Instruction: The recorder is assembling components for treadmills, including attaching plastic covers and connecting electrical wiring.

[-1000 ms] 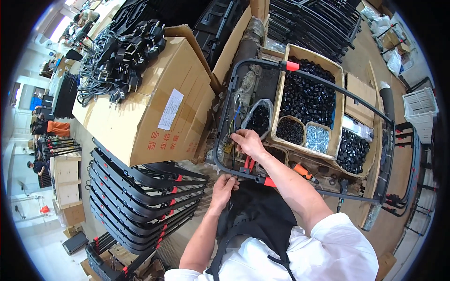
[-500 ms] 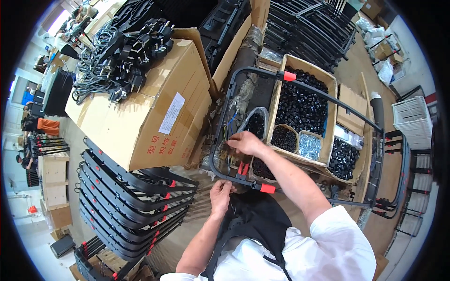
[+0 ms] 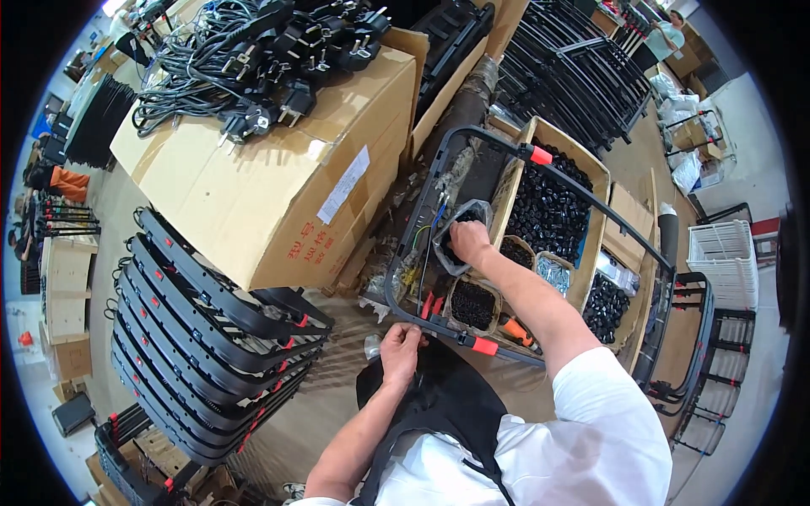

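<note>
**Right grip down in bag, left grip at frame's near tube**

Far left of left grip: stack (image 3: 190, 312) of bent tubes; ahead of it, carton (image 3: 211, 185) with plugs (image 3: 291, 51) piled on top.

Left grip (image 3: 401, 350): at the frame's (image 3: 445, 332) near tube, close to its left corner. Thumb and fingertips drawn together; can't tell if they pinch the tube, something small, or nothing. Frame runs ahead and right from there, its loop surrounding the bag in view.

Ahead of left grip, inside loop: wires (image 3: 440, 212), red handles (image 3: 428, 304).

Right grip (image 3: 470, 240): ahead and right of left grip, fingers down in bag (image 3: 450, 261). Fingers hidden, can't tell if closed on anything.

Nearer the body from right grip: tub (image 3: 472, 305) of small dark parts, then orange tool (image 3: 517, 331). Right of it: box (image 3: 597, 199) of black caps, with screws (image 3: 553, 274) in its near part.

Risks, left to right: frame could shift if left grip slackens and nothing else steadies it. Wires near right grip could snag on a sweep left. Bag's soft rim could catch the wrist and spill contents. Right forearm crosses over the near tube; a low pull back could knock it.

Edges: tube bounds left grip ahead; floor gap leftward before stack. Right grip has bag wall around it, box wall just right, frame's left tube leftward; best room looks upward.
</note>
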The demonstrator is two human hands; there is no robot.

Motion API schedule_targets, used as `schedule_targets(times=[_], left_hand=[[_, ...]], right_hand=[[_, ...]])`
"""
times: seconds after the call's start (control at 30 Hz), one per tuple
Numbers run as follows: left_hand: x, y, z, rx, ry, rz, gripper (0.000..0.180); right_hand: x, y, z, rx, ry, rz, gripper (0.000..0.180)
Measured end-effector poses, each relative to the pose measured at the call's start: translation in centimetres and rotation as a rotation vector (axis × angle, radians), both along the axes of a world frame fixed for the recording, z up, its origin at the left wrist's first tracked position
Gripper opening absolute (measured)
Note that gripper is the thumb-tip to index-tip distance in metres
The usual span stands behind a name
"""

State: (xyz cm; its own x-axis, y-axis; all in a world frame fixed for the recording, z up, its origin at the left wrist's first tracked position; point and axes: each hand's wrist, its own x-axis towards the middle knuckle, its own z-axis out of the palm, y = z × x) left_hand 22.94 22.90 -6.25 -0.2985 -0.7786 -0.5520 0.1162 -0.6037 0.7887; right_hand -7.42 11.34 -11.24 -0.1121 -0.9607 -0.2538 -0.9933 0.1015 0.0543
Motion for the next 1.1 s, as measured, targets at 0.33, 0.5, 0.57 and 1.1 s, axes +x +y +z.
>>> schedule_targets(times=[0.33, 0.5, 0.57, 1.1], left_hand=[[0.6, -0.3, -0.4, -0.004, 0.028, -0.027, 0.013], [0.5, -0.7, -0.1, 0.016, 0.003, -0.057, 0.013], [0.4, -0.8, 0.0, 0.014, 0.011, -0.067, 0.012], [0.9, -0.9, -0.2, 0.003, 0.015, -0.102, 0.012]], right_hand=[[-1.0, 0.1, 3.3, -0.057, -0.16, -0.155, 0.028], [-1.9, -0.2, 4.2, -0.159, -0.368, -0.232, 0.027], [-1.6, -0.1, 3.7, -0.181, -0.431, -0.264, 0.026], [2.8, 4.2, 11.5, -0.338, -0.922, -0.807, 0.029]])
